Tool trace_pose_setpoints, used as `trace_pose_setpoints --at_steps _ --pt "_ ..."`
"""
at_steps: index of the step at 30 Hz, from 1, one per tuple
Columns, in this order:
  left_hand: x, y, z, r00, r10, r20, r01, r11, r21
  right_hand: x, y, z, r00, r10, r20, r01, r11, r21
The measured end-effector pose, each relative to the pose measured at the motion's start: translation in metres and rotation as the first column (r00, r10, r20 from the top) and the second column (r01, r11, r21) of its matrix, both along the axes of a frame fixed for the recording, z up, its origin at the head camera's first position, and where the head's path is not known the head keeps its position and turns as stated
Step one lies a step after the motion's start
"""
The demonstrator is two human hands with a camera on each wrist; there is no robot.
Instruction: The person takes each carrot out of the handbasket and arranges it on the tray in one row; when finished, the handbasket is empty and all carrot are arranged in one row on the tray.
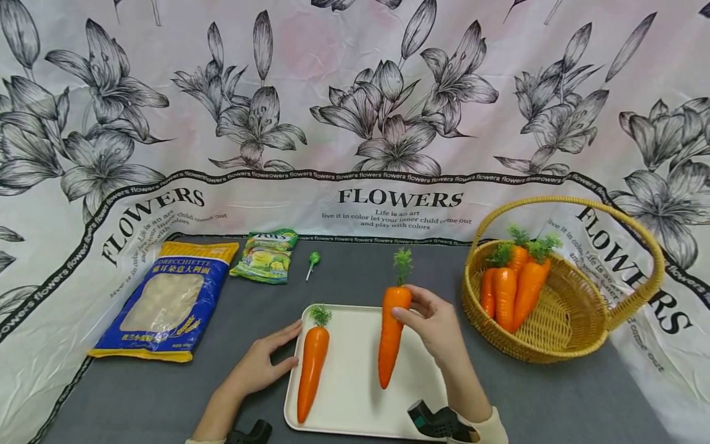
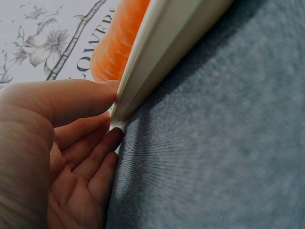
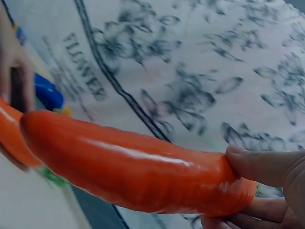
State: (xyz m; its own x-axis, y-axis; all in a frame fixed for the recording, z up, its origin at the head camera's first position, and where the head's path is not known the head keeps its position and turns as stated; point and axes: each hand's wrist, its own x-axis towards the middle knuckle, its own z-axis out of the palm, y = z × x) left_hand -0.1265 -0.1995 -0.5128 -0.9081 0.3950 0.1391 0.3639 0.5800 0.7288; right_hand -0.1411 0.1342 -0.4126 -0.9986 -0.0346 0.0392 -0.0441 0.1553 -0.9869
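Note:
My right hand (image 1: 435, 320) pinches an orange carrot (image 1: 391, 333) near its thick top, between thumb and fingers. The carrot hangs upright above the white tray (image 1: 355, 370), green tuft up and narrow end down. In the right wrist view the held carrot (image 3: 133, 167) spans much of the picture. A second carrot (image 1: 313, 373) lies along the tray's left side, its tuft toward the back. At the tray's left edge rests my left hand (image 1: 257, 364), fingers extended and thumb apart. The left wrist view shows its thumb (image 2: 81, 100) touching the tray's side wall (image 2: 157, 52).
A yellow wicker basket (image 1: 588, 345) with a tall handle stands at the right, several carrots (image 1: 516, 283) inside. To the left lies a blue and yellow pasta bag (image 1: 166, 302). A green candy bag (image 1: 267, 256) and a green lollipop (image 1: 314, 259) lie behind the tray.

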Motion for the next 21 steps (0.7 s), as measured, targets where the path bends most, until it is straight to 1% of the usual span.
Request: trace_pose_setpoints --at_steps 5,7,10,17,21 --pt "-0.001 -0.002 0.000 1.000 0.007 -0.019 -0.007 1.000 0.006 0.007 -0.034 -0.014 0.998 0.058 0.016 -0.057 0.998 -0.022" --pt "-0.001 -0.002 0.001 1.000 0.007 -0.015 -0.007 1.000 0.004 0.009 -0.045 -0.020 0.997 0.080 0.016 -0.080 0.996 -0.032" --pt "0.000 -0.002 0.002 1.000 0.008 0.000 -0.008 1.000 -0.003 0.012 -0.058 -0.030 0.995 0.100 0.020 -0.100 0.995 -0.022" --pt "0.001 0.000 0.004 1.000 0.011 0.013 -0.011 1.000 0.005 0.012 -0.074 -0.057 0.989 0.134 0.067 -0.133 0.991 -0.017" --pt "0.002 0.001 0.003 1.000 0.008 0.012 -0.008 1.000 0.006 0.013 -0.078 -0.065 0.984 0.156 0.083 -0.157 0.988 0.007"
